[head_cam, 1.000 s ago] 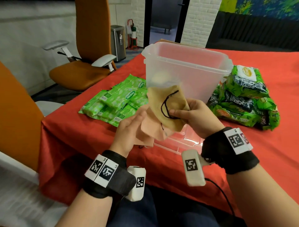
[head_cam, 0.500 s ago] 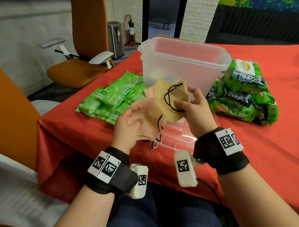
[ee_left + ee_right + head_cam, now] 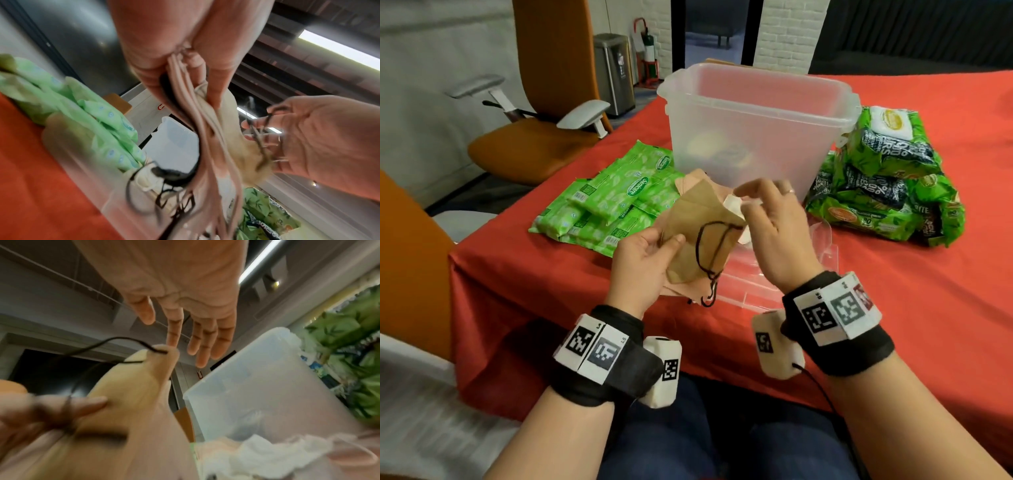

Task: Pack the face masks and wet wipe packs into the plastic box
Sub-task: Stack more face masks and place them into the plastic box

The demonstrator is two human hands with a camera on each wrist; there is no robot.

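Left hand: pinches the masks near the box, steadying the stack for sorting
Right hand: fingers apart, empty, beside the stack
Wipes: unpacked, left and right of box

An orange office chair stands left of the red-clothed table, a steel bin by the white brick wall.

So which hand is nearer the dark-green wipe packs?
Right. The right hand hangs beside the box, just left of the dark-green packs. The left hand holds the tan mask farther off, near the light-green packs.
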